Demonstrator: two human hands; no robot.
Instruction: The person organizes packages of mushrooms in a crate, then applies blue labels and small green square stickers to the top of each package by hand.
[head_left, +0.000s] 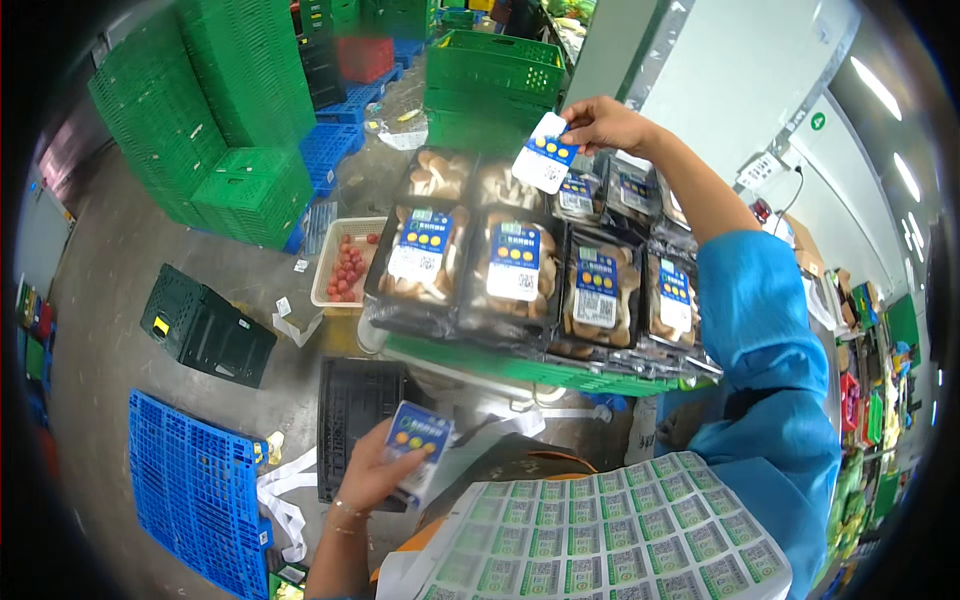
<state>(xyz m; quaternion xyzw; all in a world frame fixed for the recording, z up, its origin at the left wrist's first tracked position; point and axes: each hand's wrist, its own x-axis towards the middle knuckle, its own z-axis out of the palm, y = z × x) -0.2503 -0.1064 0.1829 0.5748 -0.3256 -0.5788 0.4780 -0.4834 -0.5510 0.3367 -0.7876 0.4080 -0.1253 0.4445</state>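
My right hand (604, 127) pinches one blue and white printed label (546, 154) above the back row of film-wrapped mushroom trays. Lower down, my left hand (381, 466) grips a stack of the same kind of labels (421, 442). In the front row, a mushroom tray (424, 255) and its neighbour (511, 262) bear such labels, as do the packs to their right. The two back-left packs (439, 174) show no such label. A large sheet of small green and white stickers (600, 525) lies close against my body.
Green crates (495, 75) stand behind the packs. A cream basket of small red fruits (341, 262) sits to their left. A dark green crate (210, 322), a black crate (360, 427) and a blue plastic pallet (195, 487) are on the floor, with loose white strips (285, 502).
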